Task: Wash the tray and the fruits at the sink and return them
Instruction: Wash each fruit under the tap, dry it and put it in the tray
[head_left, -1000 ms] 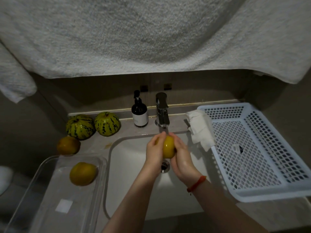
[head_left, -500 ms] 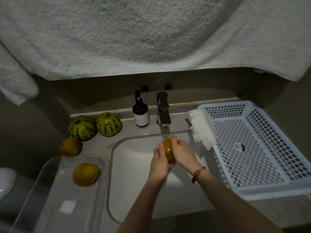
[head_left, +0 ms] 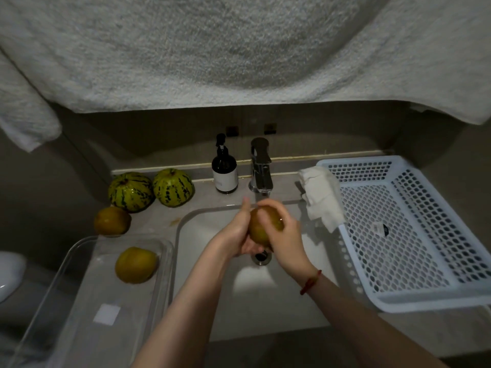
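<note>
Head view: left hand (head_left: pixel 240 235) cupped round yellow-green fruit (head_left: pixel 263 229) from left and below; right hand (head_left: pixel 285 235) curled over its right side, above sink (head_left: pixel 202 261) drain, under faucet (head_left: pixel 261 166). Risk, as judged: smooth, round, wet skin could slip from grip, drop into hard basin, bruise. Clear plastic tray (head_left: pixel 79 301), left of basin, held one orange fruit (head_left: pixel 136 264). Perforated white basket (head_left: pixel 414 235) lay right.

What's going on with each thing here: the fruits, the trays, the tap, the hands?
left hand: cups the held fruit from the left
right hand: curled over the held fruit
held fruit: over the sink, below the faucet
faucet: flow unclear
clear tray: holds one orange fruit
white basket: no fruit inside
striped melons: on the counter
</note>
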### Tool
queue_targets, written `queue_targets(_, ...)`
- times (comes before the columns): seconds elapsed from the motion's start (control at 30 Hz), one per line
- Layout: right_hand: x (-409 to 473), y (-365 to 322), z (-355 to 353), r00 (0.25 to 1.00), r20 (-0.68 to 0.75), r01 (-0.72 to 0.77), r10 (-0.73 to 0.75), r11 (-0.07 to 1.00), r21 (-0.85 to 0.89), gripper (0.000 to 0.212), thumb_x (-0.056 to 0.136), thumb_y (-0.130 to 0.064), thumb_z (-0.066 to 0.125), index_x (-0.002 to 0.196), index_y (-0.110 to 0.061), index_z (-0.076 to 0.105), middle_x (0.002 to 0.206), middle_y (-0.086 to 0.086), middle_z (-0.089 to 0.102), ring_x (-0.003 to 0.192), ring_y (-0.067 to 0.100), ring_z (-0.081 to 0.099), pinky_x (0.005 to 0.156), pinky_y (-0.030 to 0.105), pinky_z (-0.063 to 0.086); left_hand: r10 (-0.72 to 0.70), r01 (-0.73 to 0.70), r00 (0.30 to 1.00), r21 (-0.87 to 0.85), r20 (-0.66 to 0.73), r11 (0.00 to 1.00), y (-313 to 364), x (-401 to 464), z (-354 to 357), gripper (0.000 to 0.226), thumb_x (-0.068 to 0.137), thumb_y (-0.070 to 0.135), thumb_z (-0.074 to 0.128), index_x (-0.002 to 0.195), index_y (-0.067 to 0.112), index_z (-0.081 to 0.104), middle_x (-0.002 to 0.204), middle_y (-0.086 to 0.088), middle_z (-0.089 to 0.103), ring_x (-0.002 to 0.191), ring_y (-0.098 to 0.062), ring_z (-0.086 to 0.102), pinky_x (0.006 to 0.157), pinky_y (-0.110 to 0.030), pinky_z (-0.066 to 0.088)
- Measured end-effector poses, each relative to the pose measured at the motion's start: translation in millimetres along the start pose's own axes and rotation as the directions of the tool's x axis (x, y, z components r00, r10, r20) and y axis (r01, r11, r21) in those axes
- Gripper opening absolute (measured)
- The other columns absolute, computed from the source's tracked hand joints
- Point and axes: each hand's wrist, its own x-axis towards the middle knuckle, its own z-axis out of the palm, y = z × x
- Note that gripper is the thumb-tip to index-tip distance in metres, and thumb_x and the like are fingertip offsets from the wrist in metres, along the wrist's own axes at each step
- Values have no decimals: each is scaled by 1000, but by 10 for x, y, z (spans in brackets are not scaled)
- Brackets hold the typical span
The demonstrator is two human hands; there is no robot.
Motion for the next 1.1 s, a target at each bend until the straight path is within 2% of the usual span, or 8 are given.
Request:
queue_targets(0.13,217,43,148,656,-129,-602,744,618,505,25,95,-36,48,100,-15,61,103,14,62,97,30,60,83,43,53,473,-375,872,450,-125,810,-215,154,184,45,97,50,34,124,16,42,117,-14,58,104,-27,60,92,-37,50)
queue_targets(0.2,186,61,217,700,-162,-590,696,691,419,26,98,-32,43,101,-16,62,99,12,62,99,31,60,86,43,52,537,-482,814,258,-221,837,-280,176,209,26,98,39,43,114,20,51,113,-10,59,106,-26,58,92,-39,50)
queue_targets(0.3,-49,76,247,960,-206,-202,191,979,-34,27,100,-22,38,96,-28,63,99,-5,62,101,15,58,87,26,48,128,-175,980,-362,-152,916,-235,182,123,24,96,37,46,96,18,60,98,-11,62,94,-27,60,83,-40,53)
queue_targets(0.4,-109,225,80,950,177,309,-256,844,-438,28,94,-22,45,108,-13,67,112,-1,63,110,8,49,97,13,34,-75,76,997,-381,16,922,-205,133,1,30,98,37,38,88,14,56,82,-8,59,74,-20,58,58,-32,53)
queue_targets(0.53,-15,321,99,987,20,-158,162,977,-142,23,97,-16,47,117,-16,61,121,3,58,115,16,54,98,21,42,231,-259,952,-125,-201,958,-287,242,81,31,102,31,33,114,10,52,114,-17,57,105,-30,57,89,-49,51)
queue_targets(0.67,55,329,293,776,-171,-601,607,794,93,29,101,-22,36,118,-15,58,111,10,63,103,26,60,91,41,51,521,-499,811,152,-266,853,-384,315,131,19,97,18,49,107,7,61,105,-14,63,101,-28,60,91,-40,50)
queue_targets(0.83,45,104,62,933,6,-329,359,862,-386,21,95,-16,51,107,-10,68,97,3,66,85,12,62,77,18,49,-27,-59,946,-253,-322,966,-276,443,-188,31,87,35,62,108,12,58,107,-17,60,95,-34,60,75,-47,54)
queue_targets(1.1,972,-601,-256,768,111,-640,630,759,119,19,98,-10,40,103,-3,56,71,8,58,49,12,54,38,16,45,-183,62,977,-676,-109,734,-86,524,-237,41,87,36,58,119,11,49,113,-18,55,87,-34,56,57,-46,46)
